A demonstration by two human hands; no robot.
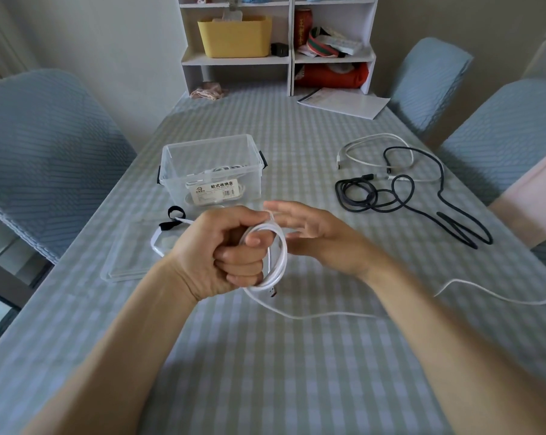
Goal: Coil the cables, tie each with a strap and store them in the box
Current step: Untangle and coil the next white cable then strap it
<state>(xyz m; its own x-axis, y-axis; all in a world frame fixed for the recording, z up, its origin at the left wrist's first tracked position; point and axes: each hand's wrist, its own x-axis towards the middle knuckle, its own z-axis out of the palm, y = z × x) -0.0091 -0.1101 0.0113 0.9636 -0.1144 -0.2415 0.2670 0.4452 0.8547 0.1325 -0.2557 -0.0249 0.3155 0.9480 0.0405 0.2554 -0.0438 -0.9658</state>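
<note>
We grip the white cable (276,255) in our left hand (221,252), fingers curled round a few loops, thumb pinning them; our right hand (315,233) sits just behind the coil, fingers straight and spread, holding nothing. The plug end hangs just under the left fist, and the loose tail runs along the table (265,356) under the right forearm and off toward the right edge. We judge the cable light, limp and somewhat springy: loops will pop open unless pinched where they cross, so the hold belongs at that crossing. Straps (174,219) lie just left of the fist, beside the lid (124,265). The clear box (212,171) beyond holds what looks like a coiled cable. A dark cable (422,196) and another white cable (375,149) lie uncoiled, well apart to the right
</note>
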